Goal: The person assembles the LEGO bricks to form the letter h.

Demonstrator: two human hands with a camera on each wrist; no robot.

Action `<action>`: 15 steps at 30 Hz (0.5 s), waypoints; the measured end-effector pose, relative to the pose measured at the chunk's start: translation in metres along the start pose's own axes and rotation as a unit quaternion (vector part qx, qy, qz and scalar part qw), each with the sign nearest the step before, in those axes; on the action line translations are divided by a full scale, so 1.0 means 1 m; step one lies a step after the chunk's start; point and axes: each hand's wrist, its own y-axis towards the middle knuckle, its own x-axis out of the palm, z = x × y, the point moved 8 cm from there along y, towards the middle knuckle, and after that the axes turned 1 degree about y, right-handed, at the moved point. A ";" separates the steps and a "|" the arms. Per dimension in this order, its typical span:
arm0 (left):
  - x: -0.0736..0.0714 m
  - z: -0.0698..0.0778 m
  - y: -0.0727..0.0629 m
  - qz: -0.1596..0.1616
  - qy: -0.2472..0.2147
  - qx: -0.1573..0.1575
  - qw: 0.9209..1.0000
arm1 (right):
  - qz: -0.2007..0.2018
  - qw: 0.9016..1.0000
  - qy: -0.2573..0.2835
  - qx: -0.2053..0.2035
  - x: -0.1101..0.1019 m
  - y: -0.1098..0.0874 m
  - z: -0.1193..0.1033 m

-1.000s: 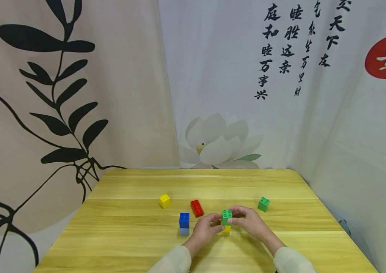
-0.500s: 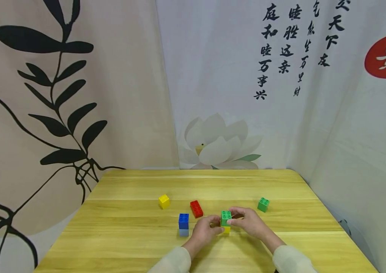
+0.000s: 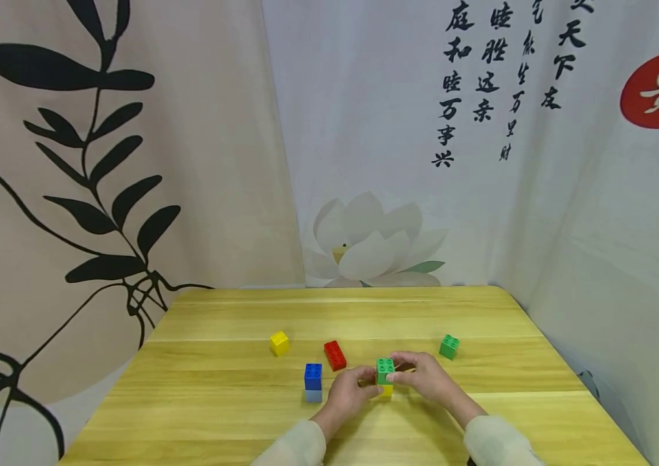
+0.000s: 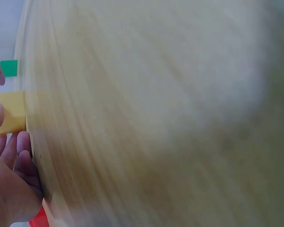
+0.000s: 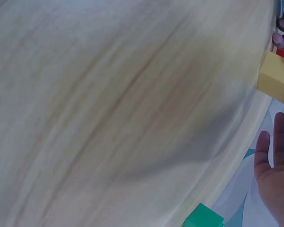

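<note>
In the head view a green building block sits on top of a yellow building block, mostly covered by it and the fingers. My left hand is at the stack's left side, its thumb and fingers holding the yellow block low down. On the other side my right hand pinches the green block between thumb and fingers. The left wrist view has the yellow block with the left thumb against its face. In the right wrist view, the right hand's lower fingers extend below the yellow block, apart from it.
Left of the hands, a blue block stands on a light blue block. A red block and a yellow cube-like block lie farther back. Another green block is at the right on the wooden table.
Both hands keep their hold on the stacked blocks with hardly any movement. The head view has shifted slightly; the other blocks stay in place.
</note>
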 end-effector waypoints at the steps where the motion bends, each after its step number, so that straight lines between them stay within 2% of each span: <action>1: 0.000 0.000 0.000 0.000 0.000 0.000 1.000 | 0.001 1.000 0.001 0.000 0.000 0.000 0.000; 15: 0.003 -0.003 0.000 0.008 -0.006 -0.012 1.000 | 0.004 1.000 0.025 -0.005 0.000 -0.001 0.003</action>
